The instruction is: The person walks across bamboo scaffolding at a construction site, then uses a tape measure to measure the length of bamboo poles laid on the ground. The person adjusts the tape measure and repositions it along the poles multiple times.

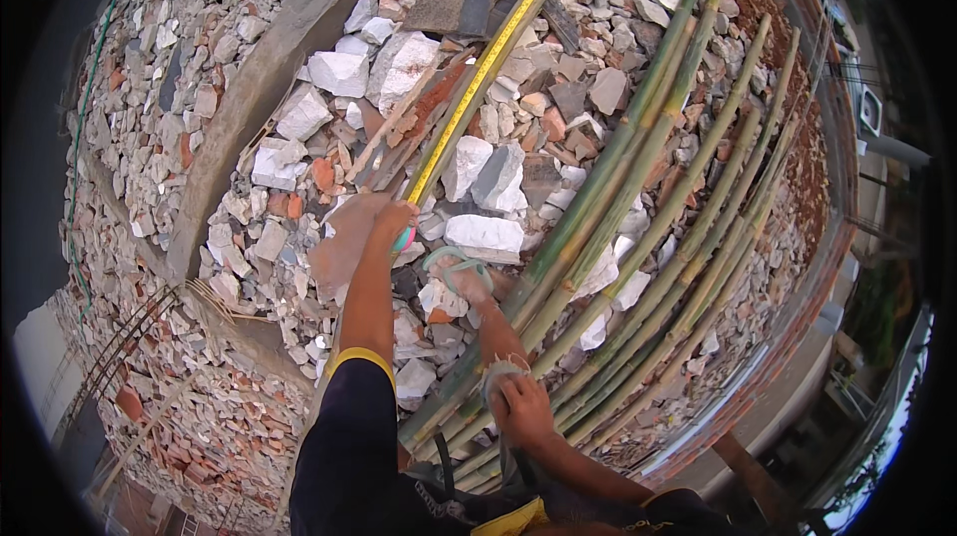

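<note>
My left hand [395, 219] is closed around a tape measure with a pink and teal case [404, 239], its arm stretched forward. From it a yellow tape blade [490, 62] runs out far and to the right, lying along a long pole [518, 29]. The blade's far end is out of view. Close to my body, my right hand [524, 412] is bent over frayed grey cloth [498, 372] at my knee, fingers together. Below that knee, my foot in a green flip-flop [463, 273] stands on the rubble.
Broken concrete and brick rubble [488, 177] covers the ground. Several long bamboo poles [638, 152] lie across it on the right. A concrete beam [224, 127] crosses the left side, with rebar [115, 352] sticking out nearby. A brick wall edge [832, 207] curves along the far right.
</note>
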Tool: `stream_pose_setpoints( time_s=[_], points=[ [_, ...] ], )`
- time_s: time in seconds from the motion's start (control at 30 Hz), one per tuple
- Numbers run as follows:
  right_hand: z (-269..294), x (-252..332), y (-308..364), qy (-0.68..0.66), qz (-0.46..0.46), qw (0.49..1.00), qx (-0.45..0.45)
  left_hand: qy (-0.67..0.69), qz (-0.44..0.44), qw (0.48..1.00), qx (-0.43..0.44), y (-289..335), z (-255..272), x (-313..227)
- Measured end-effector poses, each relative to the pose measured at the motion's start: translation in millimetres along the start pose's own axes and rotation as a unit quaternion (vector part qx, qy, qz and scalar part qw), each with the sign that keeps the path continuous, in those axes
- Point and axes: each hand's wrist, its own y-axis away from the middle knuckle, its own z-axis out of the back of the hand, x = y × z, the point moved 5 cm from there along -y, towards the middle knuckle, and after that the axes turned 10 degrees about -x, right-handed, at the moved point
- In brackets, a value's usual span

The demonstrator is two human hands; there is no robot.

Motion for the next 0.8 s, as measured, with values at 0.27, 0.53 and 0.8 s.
stream_pose_setpoints(
  time_s=[0.27,0.53,0.8],
  points=[
    [-5.7,0.9,0.0,0.024,-0.003,1.000,0.018,-0.039,-0.018,0.999,-0.032,-9.6,0.3,-4.1],
    [-15.4,0.4,8.1,0.050,0.006,0.998,0.038,-0.015,-0.035,0.999,-0.009,29.1,17.8,28.1],
    [-24.0,7.1,15.3,0.065,0.036,0.997,0.026,-0.062,0.004,0.997,0.041,63.9,51.2,57.6]
  ],
)
